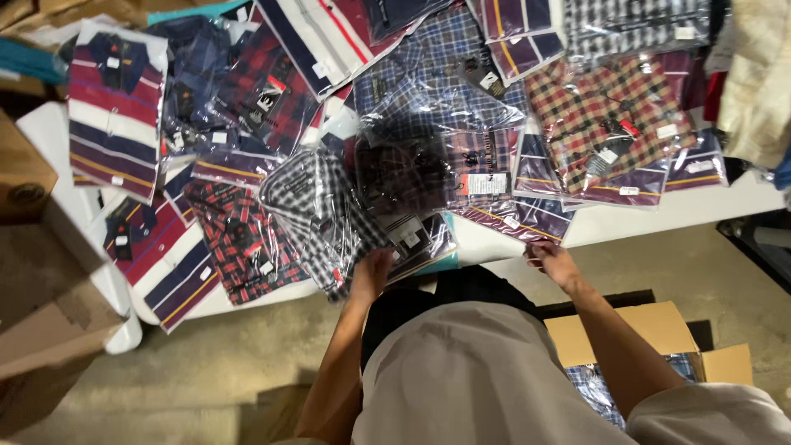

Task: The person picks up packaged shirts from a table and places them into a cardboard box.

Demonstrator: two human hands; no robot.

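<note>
Glossy bagged black-and-white checked shirt (317, 216)

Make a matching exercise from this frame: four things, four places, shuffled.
Things:
1. left hand
2. right hand
3. cardboard box
4. striped shirt pack

Places:
A. on the floor below the table's near edge, at right
B. far left of the table
C. at the near edge of a black-and-white checked shirt pack
D. at the corner of a purple striped pack on the table's near edge

Pairs: 1-C, 2-D, 3-A, 4-B
</note>
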